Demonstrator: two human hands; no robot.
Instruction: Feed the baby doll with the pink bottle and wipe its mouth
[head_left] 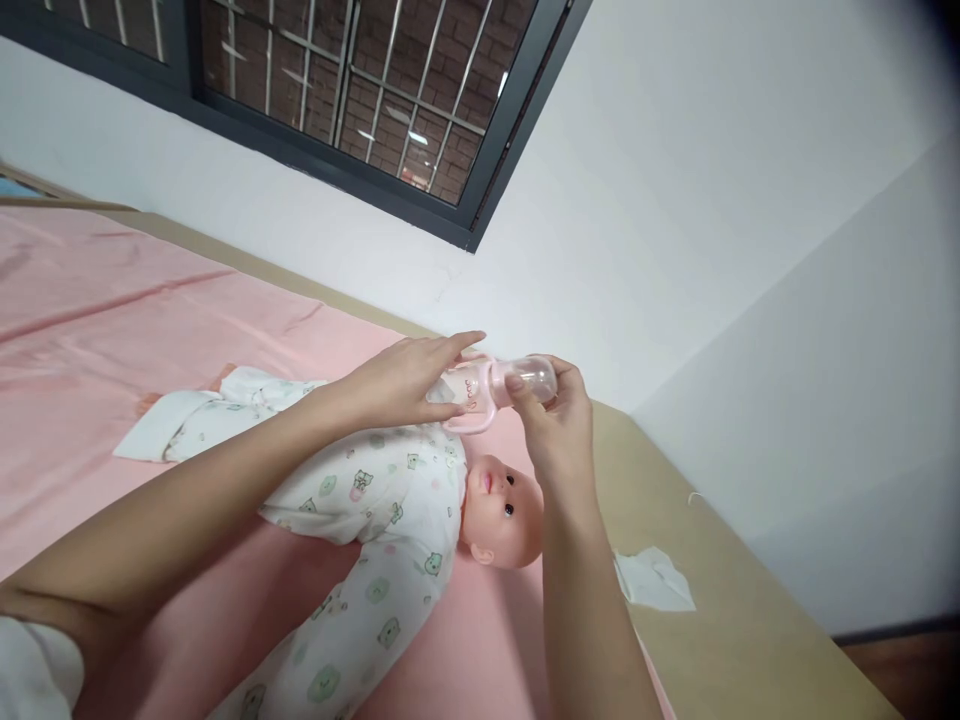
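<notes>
A small clear baby bottle with pink handles point(480, 388) is held sideways above a doll's chest and head. My left hand point(420, 380) grips the bottle's base end, thumb and fingers on either side of it. The fingers of my right hand point(555, 410) are closed round the clear cap point(534, 376) at the other end, which seems to be on the bottle. Below lies the doll point(506, 510) on its back, eyes open, in white patterned clothes point(390, 480); my left forearm crosses over its body.
Under the doll is a pink sheet point(112, 330) on a tan surface point(720, 600). A white tissue point(654, 580) lies right of my right forearm. Behind are a white wall point(637, 200) and a dark-framed barred window point(337, 160).
</notes>
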